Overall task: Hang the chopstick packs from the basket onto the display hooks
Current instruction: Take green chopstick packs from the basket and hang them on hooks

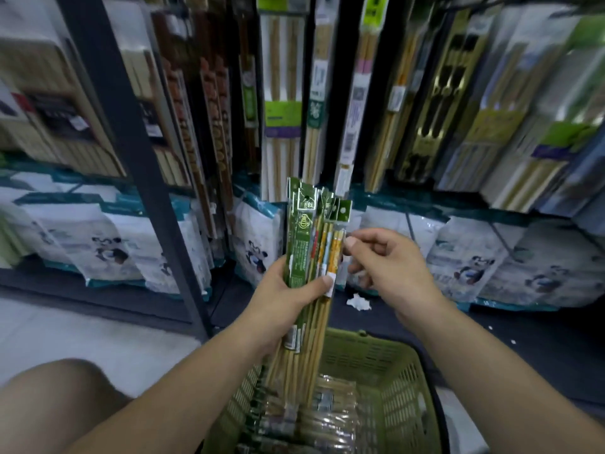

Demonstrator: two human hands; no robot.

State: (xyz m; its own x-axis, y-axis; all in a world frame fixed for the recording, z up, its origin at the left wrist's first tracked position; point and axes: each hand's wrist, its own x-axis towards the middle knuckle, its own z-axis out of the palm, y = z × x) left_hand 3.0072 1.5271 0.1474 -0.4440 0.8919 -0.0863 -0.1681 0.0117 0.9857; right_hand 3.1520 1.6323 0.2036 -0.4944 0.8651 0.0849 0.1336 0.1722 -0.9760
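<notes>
Right above the green basket, your left hand grips a fanned bunch of chopstick packs around the middle. Your thumb lies across the front, the green header cards point up, and the stick ends dip down into the basket. Your right hand sits just right of the bunch, fingers curled, thumb tip at the edge of the outermost pack; can't tell if it's actually pinching it. More packs lie in the basket's bottom. Beyond the basket, hanging display packs fill the rack, with panda-print bags beneath them.
</notes>
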